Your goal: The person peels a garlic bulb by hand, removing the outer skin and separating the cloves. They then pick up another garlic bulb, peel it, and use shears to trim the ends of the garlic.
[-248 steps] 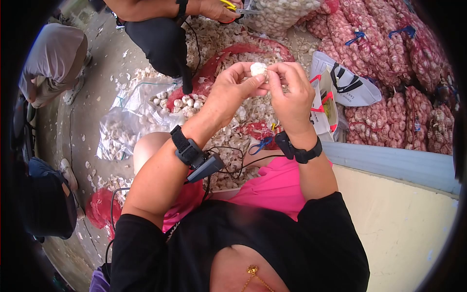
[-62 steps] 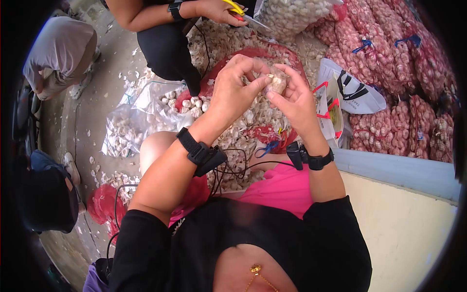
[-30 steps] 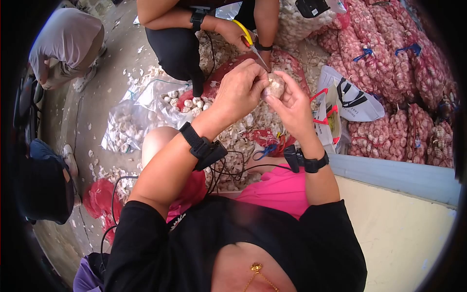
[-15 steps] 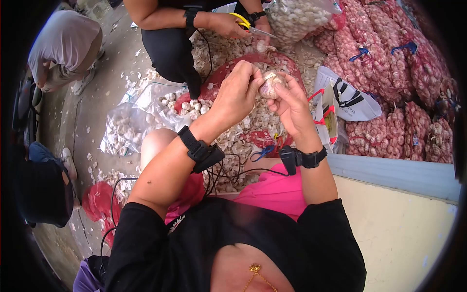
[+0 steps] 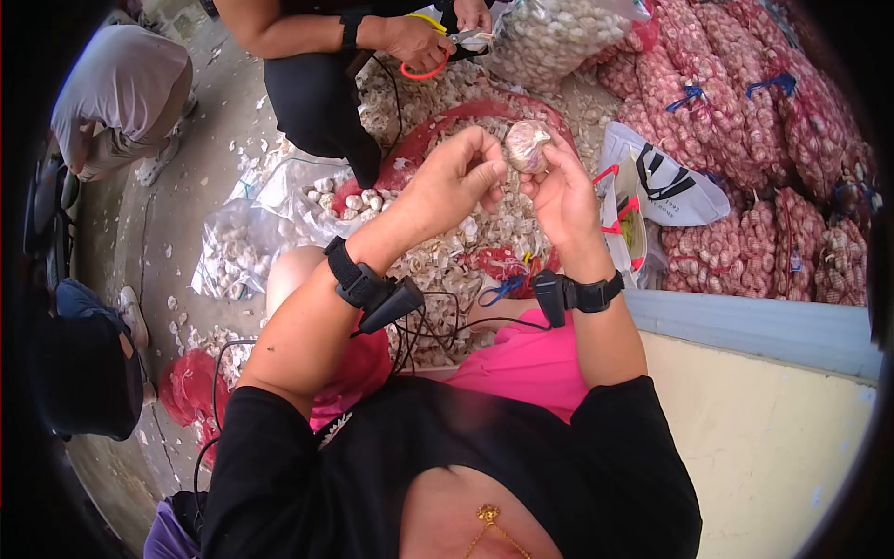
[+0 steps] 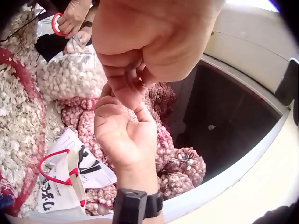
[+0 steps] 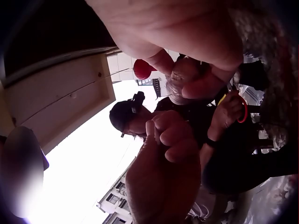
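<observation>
A garlic bulb (image 5: pixel 528 147) with whitish, purple-tinged skin is held up between the thumb and fingers of the right hand (image 5: pixel 564 194). Just left of it, with a small gap, is the left hand (image 5: pixel 458 182), its fingers curled and thumb close to the index finger; nothing shows in its grasp. The left wrist view has the left hand (image 6: pixel 152 42) large above the right hand (image 6: pixel 126 135), the bulb hidden there. In the dark right wrist view, the bulb (image 7: pixel 180 80) sits in the right hand (image 7: pixel 182 35), above the left hand (image 7: pixel 163 172).
Garlic skins (image 5: pixel 438 242) cover the ground below. A clear bag of bulbs (image 5: pixel 233 247) lies left, red net sacks (image 5: pixel 717 112) and a white tote bag (image 5: pixel 666 177) right. Across, another person handles scissors (image 5: pixel 424 67); a ledge (image 5: pixel 745 321) runs at right.
The left hand has come away from the bulb, slightly to the left. The right hand has shifted its fingers, showing more of the bulb. The other person's scissors have moved left.
</observation>
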A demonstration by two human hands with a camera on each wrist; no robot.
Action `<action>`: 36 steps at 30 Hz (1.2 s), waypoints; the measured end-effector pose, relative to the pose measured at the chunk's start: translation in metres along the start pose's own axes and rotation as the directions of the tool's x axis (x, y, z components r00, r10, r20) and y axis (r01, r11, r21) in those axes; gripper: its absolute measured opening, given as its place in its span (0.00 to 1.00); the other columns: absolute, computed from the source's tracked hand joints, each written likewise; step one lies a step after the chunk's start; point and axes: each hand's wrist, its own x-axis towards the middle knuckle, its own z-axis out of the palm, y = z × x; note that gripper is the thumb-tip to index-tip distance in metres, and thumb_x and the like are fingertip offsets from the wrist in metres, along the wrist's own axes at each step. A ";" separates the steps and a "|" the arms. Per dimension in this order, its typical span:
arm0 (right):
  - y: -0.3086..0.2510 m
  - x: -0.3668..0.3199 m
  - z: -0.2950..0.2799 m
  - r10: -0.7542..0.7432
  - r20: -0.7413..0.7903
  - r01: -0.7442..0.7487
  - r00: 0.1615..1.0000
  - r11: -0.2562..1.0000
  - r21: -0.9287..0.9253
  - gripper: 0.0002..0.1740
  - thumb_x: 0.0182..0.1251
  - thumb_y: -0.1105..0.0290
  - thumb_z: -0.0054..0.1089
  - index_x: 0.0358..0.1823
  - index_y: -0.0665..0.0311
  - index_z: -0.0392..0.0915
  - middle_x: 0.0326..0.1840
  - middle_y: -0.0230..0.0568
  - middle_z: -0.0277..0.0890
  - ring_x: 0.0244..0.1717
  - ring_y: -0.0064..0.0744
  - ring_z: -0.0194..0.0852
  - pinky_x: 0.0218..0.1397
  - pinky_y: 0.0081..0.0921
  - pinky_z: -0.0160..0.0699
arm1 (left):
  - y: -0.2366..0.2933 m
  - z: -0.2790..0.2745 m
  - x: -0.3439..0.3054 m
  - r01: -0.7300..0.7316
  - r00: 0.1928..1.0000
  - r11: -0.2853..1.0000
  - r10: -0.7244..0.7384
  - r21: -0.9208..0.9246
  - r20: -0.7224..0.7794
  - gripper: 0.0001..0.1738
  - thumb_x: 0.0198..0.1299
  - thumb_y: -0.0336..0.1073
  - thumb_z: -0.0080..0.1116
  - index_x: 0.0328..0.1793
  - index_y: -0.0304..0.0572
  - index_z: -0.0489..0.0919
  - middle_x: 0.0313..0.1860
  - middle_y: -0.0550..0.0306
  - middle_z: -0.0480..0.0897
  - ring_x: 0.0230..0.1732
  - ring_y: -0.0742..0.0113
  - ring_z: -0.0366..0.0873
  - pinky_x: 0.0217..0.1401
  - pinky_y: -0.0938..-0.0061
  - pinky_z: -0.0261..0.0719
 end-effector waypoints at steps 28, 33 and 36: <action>0.005 -0.011 0.017 -0.190 0.050 0.194 0.981 0.905 -0.379 0.21 0.68 0.72 0.57 0.61 0.70 0.68 0.45 0.40 0.78 0.28 0.17 0.74 0.26 0.15 0.72 | 0.002 0.000 0.010 0.114 0.989 0.960 -0.133 -0.256 -0.057 0.16 0.71 0.42 0.54 0.52 0.36 0.75 0.40 0.60 0.79 0.38 0.76 0.79 0.37 0.82 0.83; 0.006 -0.010 0.020 -0.621 0.196 0.465 0.759 0.305 -0.831 0.11 0.61 0.72 0.67 0.45 0.64 0.81 0.42 0.35 0.78 0.33 0.22 0.79 0.28 0.16 0.78 | -0.011 -0.003 0.013 0.159 0.969 0.922 -0.213 -0.354 -0.121 0.15 0.70 0.40 0.55 0.54 0.35 0.73 0.42 0.58 0.79 0.40 0.75 0.79 0.42 0.78 0.85; 0.003 -0.013 0.030 -0.604 0.159 0.386 0.781 0.267 -0.883 0.04 0.58 0.73 0.68 0.34 0.62 0.84 0.39 0.33 0.80 0.33 0.25 0.81 0.31 0.19 0.80 | -0.018 0.002 0.014 0.107 0.965 0.941 -0.175 -0.320 -0.193 0.15 0.69 0.36 0.57 0.55 0.34 0.71 0.43 0.57 0.80 0.41 0.74 0.79 0.43 0.76 0.85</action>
